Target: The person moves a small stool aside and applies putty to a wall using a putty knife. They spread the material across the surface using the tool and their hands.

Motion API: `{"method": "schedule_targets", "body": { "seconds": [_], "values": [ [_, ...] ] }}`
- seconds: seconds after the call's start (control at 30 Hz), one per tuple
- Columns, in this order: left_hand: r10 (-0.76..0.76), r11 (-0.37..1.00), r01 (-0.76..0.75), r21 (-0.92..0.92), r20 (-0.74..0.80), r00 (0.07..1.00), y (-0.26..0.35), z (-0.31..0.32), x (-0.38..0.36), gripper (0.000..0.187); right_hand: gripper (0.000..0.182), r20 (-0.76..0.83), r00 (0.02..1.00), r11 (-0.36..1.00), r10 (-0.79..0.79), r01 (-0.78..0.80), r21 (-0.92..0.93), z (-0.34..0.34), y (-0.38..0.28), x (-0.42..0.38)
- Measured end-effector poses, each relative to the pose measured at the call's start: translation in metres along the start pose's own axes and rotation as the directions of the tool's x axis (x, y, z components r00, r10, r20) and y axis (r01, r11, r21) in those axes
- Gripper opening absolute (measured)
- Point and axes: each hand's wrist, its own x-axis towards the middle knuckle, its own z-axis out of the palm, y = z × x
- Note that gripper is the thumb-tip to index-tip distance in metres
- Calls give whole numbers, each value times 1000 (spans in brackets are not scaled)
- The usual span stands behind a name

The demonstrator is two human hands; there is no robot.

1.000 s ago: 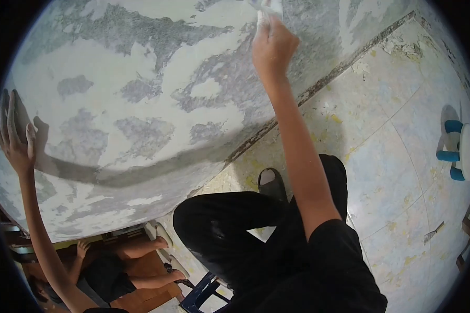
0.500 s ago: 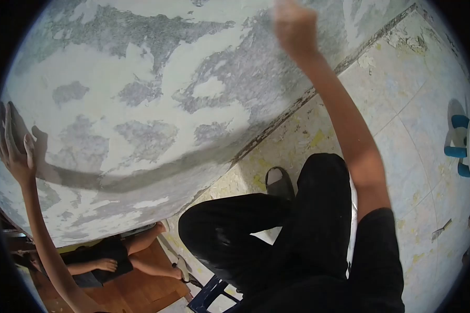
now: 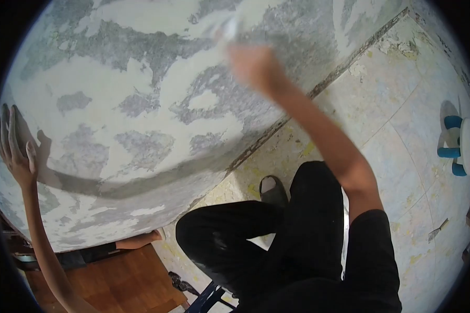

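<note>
1. Right hand, blurred against the patchy plastered wall; closed round a pale sanding pad or cloth, exact grip impossible to tell.
2. Left hand, fingers spread, flat on the wall at far left.
3. Risk: pad slipping from a loose grip; uneven rubbing gouging soft filler.
4. Risk: raised perch, blue stool frame under black-trousered legs; overreach likely to tip balance onto the tiled floor.

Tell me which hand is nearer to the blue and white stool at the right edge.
Right. The right hand, blurred, is up against the patchy wall, left of the stool. The left hand is pressed flat on the wall at the far left, much farther away.
</note>
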Motion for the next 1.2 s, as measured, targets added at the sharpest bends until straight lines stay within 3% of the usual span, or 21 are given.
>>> {"method": "schedule_targets", "body": {
  "seconds": [0.13,0.23,0.33,0.37,0.43,0.5,0.57,0.63,0.73,0.77,0.87,0.9,0.93,1.0,1.03,1.07,1.1,1.17,1.2],
  "values": [
    [4,1000,-4,8,-1,1000,1,1,-5,54,10,-244,943,964,226,-252,-82,5,-13,19],
    [71,997,-72,25,2,997,1,-2,5,55,10,-152,976,986,154,-162,-42,49,-69,21],
    [163,983,-158,90,-55,985,12,-12,29,55,13,-177,961,974,212,-222,-38,41,-73,33],
    [162,982,-156,107,-53,985,13,-14,29,55,15,-157,854,868,497,-487,100,34,-68,33],
    [163,980,-156,126,-54,985,15,-13,29,56,14,-147,949,959,279,-283,-3,46,-75,39],
    [166,981,-157,115,-73,983,15,-12,33,56,14,-145,974,982,174,-182,-43,47,-72,45],
    [162,983,-154,102,-72,984,16,-11,29,56,17,-147,969,980,198,-201,-6,38,-58,46],
    [159,982,-151,109,-69,985,14,-12,28,56,32,-101,973,975,206,-213,-64,36,-60,54],
    [154,982,-145,120,-70,986,12,-11,27,56,30,92,989,993,114,-114,0,50,-95,52],
    [153,982,-143,121,-74,986,11,-11,23,56,11,-47,999,999,25,-27,-41,45,-84,55],
    [116,989,-106,104,-97,989,15,-5,14,57,10,-116,867,872,485,-489,-9,42,-90,59],
    [103,991,-94,100,-94,990,20,-8,20,58,15,-96,986,981,138,-149,-126,62,-96,49],
    [87,991,-77,106,-93,992,20,-12,25,59,16,-44,983,978,181,-184,-103,58,-101,56],
    [40,995,-30,92,-108,993,24,-5,20,63,19,132,946,954,297,-289,-77,32,-121,41],
    [15,995,-2,98,-126,992,23,-2,21,64,17,52,879,878,475,-469,-93,11,-102,27],
    [-3,994,18,108,-143,990,21,0,23,66,16,-104,891,893,442,-448,-37,-13,-89,16],
    [-73,993,89,78,-189,979,36,4,38,68,16,-150,885,894,441,-448,-12,-42,-84,9],
    [-149,988,156,9,-233,961,88,28,89,75,25,-25,839,837,544,-545,-53,-109,-88,-30],
    [-245,967,223,-125,-198,949,125,43,118,77,32,24,790,788,612,-607,-99,-144,-89,-59]
  ]
}}
